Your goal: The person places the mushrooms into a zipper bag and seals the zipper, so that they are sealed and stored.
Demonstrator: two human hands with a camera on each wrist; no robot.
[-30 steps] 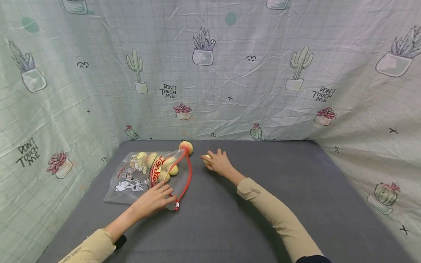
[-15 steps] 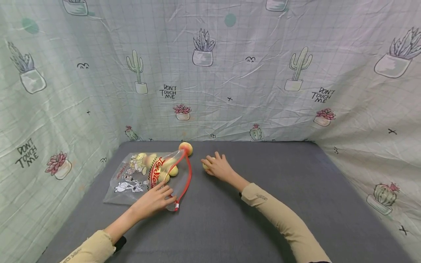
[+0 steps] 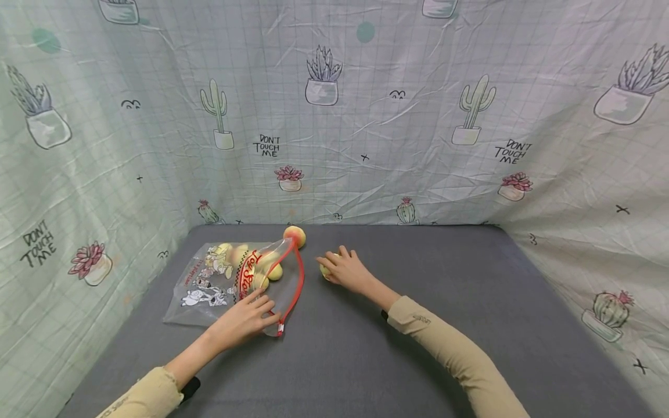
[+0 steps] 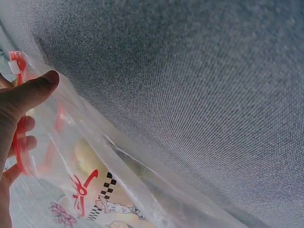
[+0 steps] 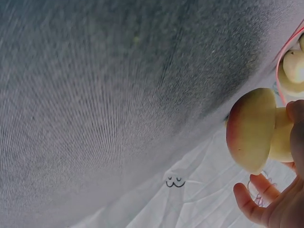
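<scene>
My left hand (image 3: 241, 322) holds the near end of the mouth of a clear zip bag (image 3: 204, 314) with red printing and a red zip edge. In the left wrist view, the thumb (image 4: 40, 88) lies outside the plastic and fingers reach inside the red rim. Several pale yellow pieces (image 3: 274, 271) lie in the bag. With my right hand (image 3: 351, 273) I pinch the stem of a mushroom (image 5: 251, 130), its yellow cap tinged red. That hand is right of the bag's open mouth, apart from it; from the head, the hand covers most of the mushroom.
At the far corner of the bag's mouth sits a round yellow-and-red piece (image 3: 295, 235). The bag lies on a dark grey table (image 3: 334, 360). A pale curtain (image 3: 366, 116) printed with cacti rises behind the table and along both sides.
My right hand has moved slightly toward me with the mushroom, which has shifted a little left. My left hand and the bag have stayed in place.
</scene>
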